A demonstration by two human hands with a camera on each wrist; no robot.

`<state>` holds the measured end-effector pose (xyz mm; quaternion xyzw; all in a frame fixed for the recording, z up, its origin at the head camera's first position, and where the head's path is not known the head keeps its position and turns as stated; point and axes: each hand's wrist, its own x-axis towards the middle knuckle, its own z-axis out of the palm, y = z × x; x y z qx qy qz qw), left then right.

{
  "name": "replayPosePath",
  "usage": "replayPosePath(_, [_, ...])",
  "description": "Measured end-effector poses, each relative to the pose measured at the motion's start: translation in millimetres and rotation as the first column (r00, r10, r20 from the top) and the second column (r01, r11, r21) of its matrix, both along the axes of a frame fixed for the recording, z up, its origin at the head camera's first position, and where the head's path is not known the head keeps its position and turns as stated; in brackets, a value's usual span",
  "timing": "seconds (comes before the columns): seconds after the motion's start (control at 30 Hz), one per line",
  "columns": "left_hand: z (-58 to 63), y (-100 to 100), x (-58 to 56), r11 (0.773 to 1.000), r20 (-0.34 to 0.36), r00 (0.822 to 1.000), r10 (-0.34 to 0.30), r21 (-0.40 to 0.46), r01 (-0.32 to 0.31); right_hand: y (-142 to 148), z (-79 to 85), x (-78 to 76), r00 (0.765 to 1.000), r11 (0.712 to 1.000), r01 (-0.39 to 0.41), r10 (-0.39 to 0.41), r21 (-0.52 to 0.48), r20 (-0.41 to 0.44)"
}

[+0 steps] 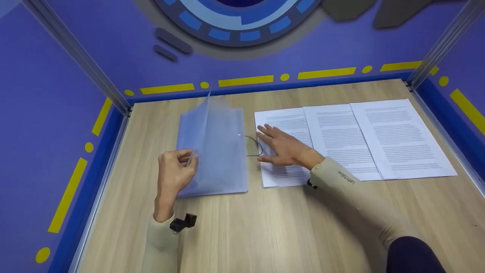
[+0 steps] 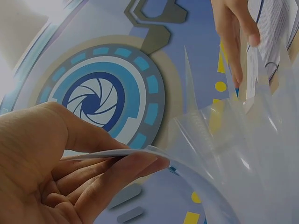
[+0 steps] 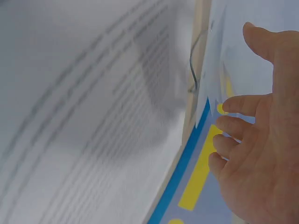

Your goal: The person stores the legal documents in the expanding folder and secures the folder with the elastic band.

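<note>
The folder (image 1: 226,155) is pinched by the left hand (image 1: 175,171); just right of the folder, the leftmost paper (image 1: 284,175) is partly covered by the outspread right hand (image 1: 285,148), contact unclear.

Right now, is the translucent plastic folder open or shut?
The folder is open: the left hand pinches its edge, and the left wrist view shows its translucent leaves fanned apart.

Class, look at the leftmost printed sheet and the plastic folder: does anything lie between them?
Yes: a thin dark cord loop sticks out from the right edge of the plastic folder and spans the gap to the printed sheet. Nothing else visible lies in that gap; the right hand is over the sheet itself.
</note>
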<state>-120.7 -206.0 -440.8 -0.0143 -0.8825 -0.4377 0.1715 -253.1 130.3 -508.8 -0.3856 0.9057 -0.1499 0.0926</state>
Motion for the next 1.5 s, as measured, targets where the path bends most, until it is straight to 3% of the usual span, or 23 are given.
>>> replayPosePath(0.17, [-1.4, 1.4, 4.6, 1.0, 0.01, 1.0, 0.001, 0.002, -0.001, 32.3, 10.9, 1.7, 0.997, 0.997, 0.072, -0.072, -0.027, -0.016])
replayPosePath(0.6, [-1.1, 1.1, 2.5, 1.0, -0.01, 1.0, -0.005, -0.007, 0.005, 110.3, 31.6, -2.6, 0.964, 0.964, 0.248, -0.256, -0.096, -0.076])
replayPosePath(1.0, [-1.5, 2.9, -0.2, 1.0, -0.004, 1.0, -0.013, 0.0, 0.013, 162.4, 44.3, -6.4, 0.92, 0.921, 0.369, -0.381, -0.127, -0.094])
replayPosePath(1.27, [-1.3, 3.8, -0.9, 1.0, 0.006, 1.0, -0.006, -0.012, 0.006, 203.8, 55.1, -9.9, 0.888, 0.885, 0.446, -0.456, -0.129, -0.058])
replayPosePath(1.5, [-2.2, 4.4, -1.2, 1.0, 0.018, 1.0, -0.012, -0.004, 0.012, 240.4, 54.3, -14.3, 0.855, 0.852, 0.511, -0.517, -0.119, -0.03])
